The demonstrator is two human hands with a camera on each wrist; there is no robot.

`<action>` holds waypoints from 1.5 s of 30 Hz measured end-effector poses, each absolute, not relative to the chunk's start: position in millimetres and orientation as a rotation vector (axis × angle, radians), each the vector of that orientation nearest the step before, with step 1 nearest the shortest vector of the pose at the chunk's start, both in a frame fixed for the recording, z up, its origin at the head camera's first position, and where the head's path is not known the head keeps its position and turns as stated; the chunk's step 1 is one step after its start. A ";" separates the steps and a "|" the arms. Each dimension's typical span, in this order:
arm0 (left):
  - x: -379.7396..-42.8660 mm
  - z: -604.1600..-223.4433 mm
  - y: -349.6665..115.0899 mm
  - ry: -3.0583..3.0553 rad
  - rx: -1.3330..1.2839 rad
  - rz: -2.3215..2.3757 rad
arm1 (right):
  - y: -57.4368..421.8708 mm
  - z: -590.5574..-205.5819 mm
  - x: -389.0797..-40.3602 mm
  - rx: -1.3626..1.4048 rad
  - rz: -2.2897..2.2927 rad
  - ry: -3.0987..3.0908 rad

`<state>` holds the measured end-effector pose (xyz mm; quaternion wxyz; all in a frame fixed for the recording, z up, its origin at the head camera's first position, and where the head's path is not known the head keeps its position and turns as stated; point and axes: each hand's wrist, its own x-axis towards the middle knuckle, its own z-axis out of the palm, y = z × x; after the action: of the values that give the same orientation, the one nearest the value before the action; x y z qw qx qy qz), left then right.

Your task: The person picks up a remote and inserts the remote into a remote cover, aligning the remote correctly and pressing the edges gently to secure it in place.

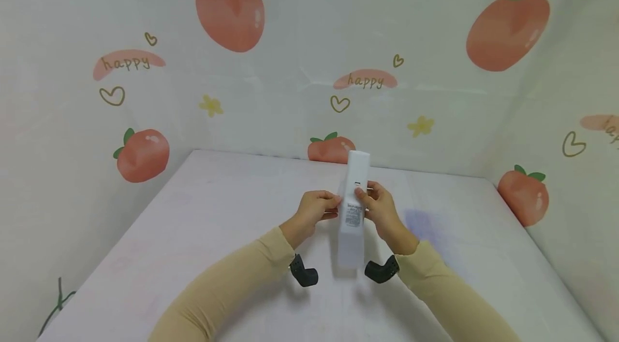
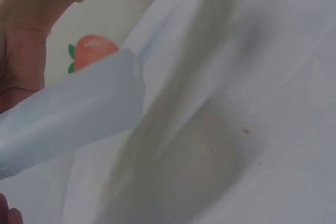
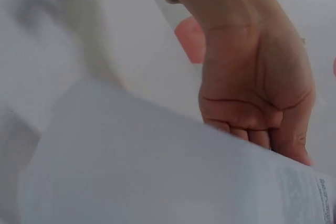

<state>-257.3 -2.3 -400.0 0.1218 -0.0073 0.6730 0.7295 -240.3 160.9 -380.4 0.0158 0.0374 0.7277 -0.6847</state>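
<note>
- Device: over the table, between hands, long axis near-upright in head view.
- Right hand: nearer its face; grip pinching, thumb in front.
- Left hand: at left edge; grasp cannot be told.

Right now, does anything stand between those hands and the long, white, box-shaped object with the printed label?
Nothing visible does. The right hand grips the long, white, box-shaped object directly, thumb on its face, and the left hand meets its left edge with nothing between.
</note>
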 end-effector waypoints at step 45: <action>-258.0 -393.5 -4.0 2.136 0.188 2.006 | 163.7 -392.8 -234.2 0.107 -2.302 2.009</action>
<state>-258.0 -4.0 -393.5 0.1024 0.0636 0.7237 0.6795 -234.2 163.7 -392.8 0.0419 0.0351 0.6566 -0.7523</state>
